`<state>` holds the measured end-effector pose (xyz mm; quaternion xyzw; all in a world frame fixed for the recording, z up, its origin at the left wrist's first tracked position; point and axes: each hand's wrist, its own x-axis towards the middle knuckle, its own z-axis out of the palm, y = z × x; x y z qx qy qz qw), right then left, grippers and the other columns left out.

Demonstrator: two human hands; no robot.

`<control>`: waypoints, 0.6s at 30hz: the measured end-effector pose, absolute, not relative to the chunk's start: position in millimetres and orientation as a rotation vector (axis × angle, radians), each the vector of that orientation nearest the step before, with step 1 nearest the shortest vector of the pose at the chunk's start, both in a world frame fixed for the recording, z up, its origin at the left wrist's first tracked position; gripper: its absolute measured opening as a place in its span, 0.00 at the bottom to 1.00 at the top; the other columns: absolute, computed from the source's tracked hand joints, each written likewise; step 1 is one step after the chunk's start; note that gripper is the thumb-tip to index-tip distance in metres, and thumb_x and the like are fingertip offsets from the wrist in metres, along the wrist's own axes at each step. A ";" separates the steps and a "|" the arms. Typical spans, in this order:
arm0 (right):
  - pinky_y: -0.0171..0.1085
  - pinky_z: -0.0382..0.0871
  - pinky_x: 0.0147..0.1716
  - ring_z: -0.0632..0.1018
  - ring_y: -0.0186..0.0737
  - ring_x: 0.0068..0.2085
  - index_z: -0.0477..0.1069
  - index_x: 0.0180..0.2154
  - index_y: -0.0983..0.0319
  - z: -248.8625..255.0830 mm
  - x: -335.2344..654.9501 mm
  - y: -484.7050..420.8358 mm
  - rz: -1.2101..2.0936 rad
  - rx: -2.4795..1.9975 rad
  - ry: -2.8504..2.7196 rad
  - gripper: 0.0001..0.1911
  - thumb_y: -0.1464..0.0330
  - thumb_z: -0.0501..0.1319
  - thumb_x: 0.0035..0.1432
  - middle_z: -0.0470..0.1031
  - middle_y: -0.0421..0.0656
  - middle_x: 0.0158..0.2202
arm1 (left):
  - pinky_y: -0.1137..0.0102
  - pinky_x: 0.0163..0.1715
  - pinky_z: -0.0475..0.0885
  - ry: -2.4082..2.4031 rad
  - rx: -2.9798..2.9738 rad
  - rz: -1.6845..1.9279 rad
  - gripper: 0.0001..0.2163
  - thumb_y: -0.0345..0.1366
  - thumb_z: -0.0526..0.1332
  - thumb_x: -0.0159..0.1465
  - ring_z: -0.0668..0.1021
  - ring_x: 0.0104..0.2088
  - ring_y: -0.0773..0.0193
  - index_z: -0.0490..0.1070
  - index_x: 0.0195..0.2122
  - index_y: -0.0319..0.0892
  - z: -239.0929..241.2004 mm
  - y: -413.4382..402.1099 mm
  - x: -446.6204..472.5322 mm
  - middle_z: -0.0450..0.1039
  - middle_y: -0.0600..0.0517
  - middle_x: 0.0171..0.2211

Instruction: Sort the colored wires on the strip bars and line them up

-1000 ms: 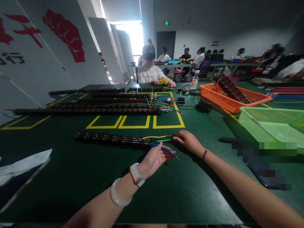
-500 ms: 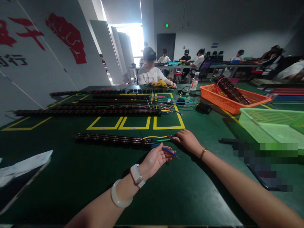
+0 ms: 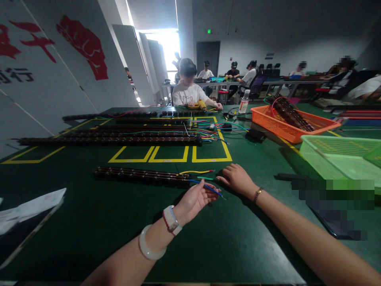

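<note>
A dark bundle of ribbed strips (image 3: 139, 176) lies on the green table, with yellow, green and blue wires coming out of its right end. My left hand (image 3: 196, 199) is palm up below that end, the blue wire (image 3: 204, 187) running between thumb and curled fingers, its bare tip sticking out beyond them. Just right of the green wire's end (image 3: 205, 178) is my right hand (image 3: 236, 179), its fingers curled down and together; whatever they pinch, if anything, is hidden. The yellow wire (image 3: 195, 172) lies loose, with a red terminal at its tip.
Longer strip bundles (image 3: 119, 139) lie farther back across yellow-taped outlines. At right stand an orange basket (image 3: 274, 126) holding another bundle, a green basket (image 3: 309, 153) and a bottle (image 3: 244, 102). A white cloth (image 3: 38, 206) is at left. A co-worker (image 3: 189, 91) sits opposite.
My right hand has shifted slightly right, away from the wire ends, and the green wire's end has dropped a little. My left hand stays at the blue wire, nearly unmoved.
</note>
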<state>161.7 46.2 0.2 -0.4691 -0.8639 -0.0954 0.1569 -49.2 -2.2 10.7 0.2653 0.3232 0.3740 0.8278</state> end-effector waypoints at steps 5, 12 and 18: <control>0.38 0.56 0.33 0.65 0.39 0.30 0.64 0.27 0.62 12.0 163.0 36.7 -0.026 -1.091 -2.378 0.21 0.56 0.46 0.65 0.67 0.43 0.26 | 0.64 0.43 0.69 0.654 0.559 0.795 0.18 0.45 0.52 0.65 0.77 0.37 0.60 0.71 0.36 0.33 9.2 -1.2 -48.6 0.75 0.41 0.36; 0.39 0.59 0.32 0.65 0.38 0.28 0.69 0.37 0.62 17.7 153.6 13.8 -0.293 -0.414 -2.557 0.21 0.52 0.50 0.61 0.67 0.41 0.24 | 0.67 0.42 0.69 0.632 0.514 0.791 0.16 0.42 0.51 0.65 0.77 0.33 0.64 0.71 0.34 0.34 9.0 -1.2 -47.6 0.75 0.45 0.31; 0.37 0.62 0.33 0.68 0.35 0.29 0.62 0.54 0.63 14.9 152.6 14.0 -0.468 -0.351 -2.586 0.17 0.72 0.52 0.63 0.70 0.40 0.27 | 0.67 0.44 0.68 0.647 0.468 0.815 0.15 0.41 0.52 0.65 0.76 0.32 0.65 0.71 0.34 0.34 11.7 -1.8 -46.6 0.74 0.46 0.30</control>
